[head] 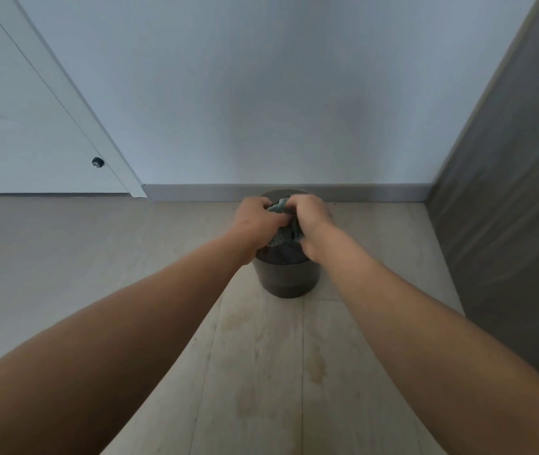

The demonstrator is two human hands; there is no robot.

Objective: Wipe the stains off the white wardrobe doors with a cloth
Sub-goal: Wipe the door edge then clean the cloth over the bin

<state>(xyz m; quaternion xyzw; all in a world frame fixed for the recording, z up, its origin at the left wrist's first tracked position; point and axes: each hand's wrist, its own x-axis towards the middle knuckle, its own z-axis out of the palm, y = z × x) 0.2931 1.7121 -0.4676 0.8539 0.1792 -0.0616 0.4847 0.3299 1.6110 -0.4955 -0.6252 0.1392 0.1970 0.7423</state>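
White door (15, 133) far left, bare floor (64, 257) open on the left, left hand (256, 221) and right hand (312, 221) fisted around a grey-blue cloth (283, 236) over a dark bucket (286, 277), arms outstretched, grey panel (507, 192) close on the right

Both bare arms reach forward. Left hand (256, 221) and right hand (311, 218) are closed around a bunched grey-blue cloth (283, 236), held directly above a dark round bin (286, 280). The bin stands on the pale wood floor (261, 356), near the skirting board (376, 192). White door (15, 126) at 10 o'clock with a small dark knob (98, 162). Grey panel (507, 192) at 3 o'clock.
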